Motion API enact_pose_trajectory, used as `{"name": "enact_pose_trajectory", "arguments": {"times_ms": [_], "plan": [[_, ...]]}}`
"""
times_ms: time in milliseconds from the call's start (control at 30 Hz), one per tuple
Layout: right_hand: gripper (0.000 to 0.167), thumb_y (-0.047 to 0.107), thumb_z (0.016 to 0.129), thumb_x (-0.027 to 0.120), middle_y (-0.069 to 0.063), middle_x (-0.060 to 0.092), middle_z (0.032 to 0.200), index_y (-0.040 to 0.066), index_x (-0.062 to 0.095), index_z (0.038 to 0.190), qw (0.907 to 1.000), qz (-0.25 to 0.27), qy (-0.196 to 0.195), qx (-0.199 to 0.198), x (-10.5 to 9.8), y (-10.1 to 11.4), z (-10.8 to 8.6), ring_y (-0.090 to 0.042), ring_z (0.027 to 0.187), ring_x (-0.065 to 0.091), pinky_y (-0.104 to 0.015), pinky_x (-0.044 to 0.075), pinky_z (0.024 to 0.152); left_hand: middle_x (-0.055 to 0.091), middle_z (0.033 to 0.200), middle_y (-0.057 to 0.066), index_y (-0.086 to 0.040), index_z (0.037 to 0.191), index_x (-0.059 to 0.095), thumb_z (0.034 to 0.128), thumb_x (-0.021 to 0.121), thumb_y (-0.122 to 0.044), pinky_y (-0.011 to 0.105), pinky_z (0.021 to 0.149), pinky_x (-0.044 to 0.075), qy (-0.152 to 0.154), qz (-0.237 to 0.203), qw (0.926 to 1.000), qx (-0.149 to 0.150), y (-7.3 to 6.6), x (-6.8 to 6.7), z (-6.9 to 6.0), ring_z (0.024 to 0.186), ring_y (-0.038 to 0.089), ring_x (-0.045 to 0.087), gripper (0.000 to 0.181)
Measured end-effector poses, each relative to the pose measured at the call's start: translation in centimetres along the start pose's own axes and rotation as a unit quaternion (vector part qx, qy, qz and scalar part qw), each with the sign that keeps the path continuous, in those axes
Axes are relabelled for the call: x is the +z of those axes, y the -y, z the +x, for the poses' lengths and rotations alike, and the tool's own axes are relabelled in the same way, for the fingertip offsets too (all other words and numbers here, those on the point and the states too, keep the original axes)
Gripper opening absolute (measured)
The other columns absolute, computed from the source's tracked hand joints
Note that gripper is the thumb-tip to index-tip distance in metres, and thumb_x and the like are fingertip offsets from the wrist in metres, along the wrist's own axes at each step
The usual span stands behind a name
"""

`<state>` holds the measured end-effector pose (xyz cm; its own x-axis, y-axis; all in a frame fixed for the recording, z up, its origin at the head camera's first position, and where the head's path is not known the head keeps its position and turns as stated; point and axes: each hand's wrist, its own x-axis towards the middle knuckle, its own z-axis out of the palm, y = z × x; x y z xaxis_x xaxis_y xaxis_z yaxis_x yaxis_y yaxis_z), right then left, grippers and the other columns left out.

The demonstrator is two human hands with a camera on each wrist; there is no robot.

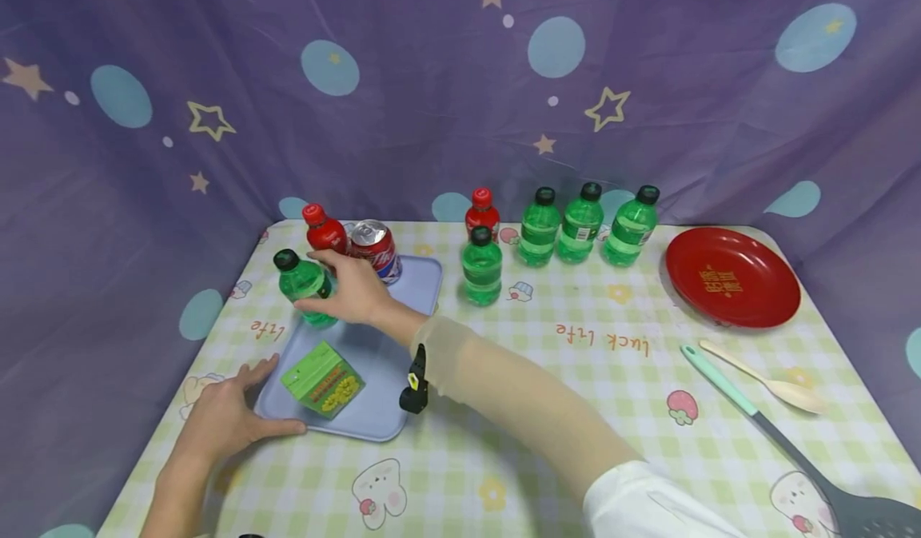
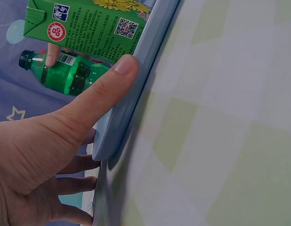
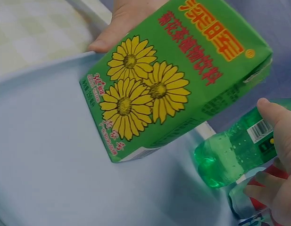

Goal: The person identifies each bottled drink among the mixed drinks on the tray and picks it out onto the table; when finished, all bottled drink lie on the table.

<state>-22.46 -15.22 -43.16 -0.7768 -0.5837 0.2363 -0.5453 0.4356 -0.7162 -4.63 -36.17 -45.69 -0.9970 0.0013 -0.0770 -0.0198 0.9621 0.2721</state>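
My right hand [image 1: 350,288] holds a green plastic bottle [image 1: 301,280] with a black cap, thumb and fingers on either side of it. The bottle is at the back left of a blue tray [image 1: 384,386]; in the right wrist view its base [image 3: 212,165] shows clear of the fingers. My left hand [image 1: 223,418] rests at the tray's front left corner, its straight thumb [image 2: 95,94] along the rim and its other fingers at the outer edge. A green drink carton [image 1: 324,380] with yellow flowers stands on the tray, between the hands.
Behind the right hand are a red-capped bottle [image 1: 325,230] and a soda can [image 1: 376,250]. Farther right stand several green bottles [image 1: 482,272] and another red-capped bottle [image 1: 482,212]. A red plate [image 1: 763,282], a wooden spoon [image 1: 787,394] and a slotted turner [image 1: 791,450] lie at the right.
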Motion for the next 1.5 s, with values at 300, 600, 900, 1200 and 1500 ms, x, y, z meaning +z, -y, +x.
{"name": "enact_pose_trajectory", "arguments": {"times_ms": [300, 600, 900, 1200, 1500], "plan": [[0.075, 0.048, 0.091, 0.083, 0.002, 0.067, 0.149, 0.022, 0.053, 0.155, 0.9999, 0.000, -0.009, 0.011, 1.1, 0.1, 0.1, -0.015, 0.127, 0.070, -0.023, 0.056, 0.102, 0.047, 0.138, 0.055, 0.003, 0.151, 0.055, 0.0513, 0.096, -0.073, 0.076, 0.095, 0.051, -0.010, 0.000, 0.9999, 0.004, 0.0, 0.0, -0.1, 0.121, 0.071, 0.055, 0.132], [0.073, 0.043, 0.091, 0.085, 0.002, 0.067, 0.149, 0.020, 0.055, 0.154, 0.9996, 0.017, -0.019, 0.014, 1.1, 0.2, -0.4, -0.016, 0.128, 0.069, -0.021, 0.056, 0.100, 0.048, 0.138, 0.055, 0.002, 0.152, 0.055, 0.0523, 0.096, -0.072, 0.077, 0.095, 0.050, -0.008, -0.002, 0.9999, 0.007, 0.0, 0.1, -0.1, 0.121, 0.073, 0.054, 0.131], [0.072, 0.045, 0.087, 0.088, 0.004, 0.070, 0.144, 0.022, 0.060, 0.150, 0.9988, 0.010, -0.047, 0.003, -0.5, 1.3, -1.7, -0.012, 0.123, 0.070, -0.016, 0.055, 0.094, 0.048, 0.137, 0.055, 0.003, 0.150, 0.056, 0.0515, 0.097, -0.072, 0.076, 0.095, 0.050, -0.013, -0.002, 0.9999, 0.011, 0.0, 0.1, 0.0, 0.121, 0.073, 0.054, 0.131], [0.074, 0.040, 0.083, 0.093, 0.002, 0.074, 0.136, 0.022, 0.063, 0.148, 0.9972, 0.046, -0.058, -0.010, -5.0, 2.2, -3.7, -0.007, 0.103, 0.069, -0.014, 0.052, 0.081, 0.047, 0.138, 0.055, 0.001, 0.152, 0.055, 0.0526, 0.096, -0.073, 0.076, 0.095, 0.050, -0.002, 0.000, 1.0000, 0.000, 0.2, 0.1, 0.0, 0.121, 0.073, 0.054, 0.131], [0.073, 0.034, 0.083, 0.093, -0.001, 0.076, 0.131, 0.020, 0.064, 0.148, 0.9958, 0.080, -0.042, -0.016, -10.5, 2.0, -6.4, -0.013, 0.102, 0.076, -0.015, 0.057, 0.079, 0.045, 0.138, 0.056, 0.001, 0.152, 0.054, 0.0543, 0.096, -0.072, 0.078, 0.096, 0.048, 0.000, -0.004, 1.0000, 0.002, 0.3, 0.1, 0.1, 0.121, 0.075, 0.052, 0.129]]}}
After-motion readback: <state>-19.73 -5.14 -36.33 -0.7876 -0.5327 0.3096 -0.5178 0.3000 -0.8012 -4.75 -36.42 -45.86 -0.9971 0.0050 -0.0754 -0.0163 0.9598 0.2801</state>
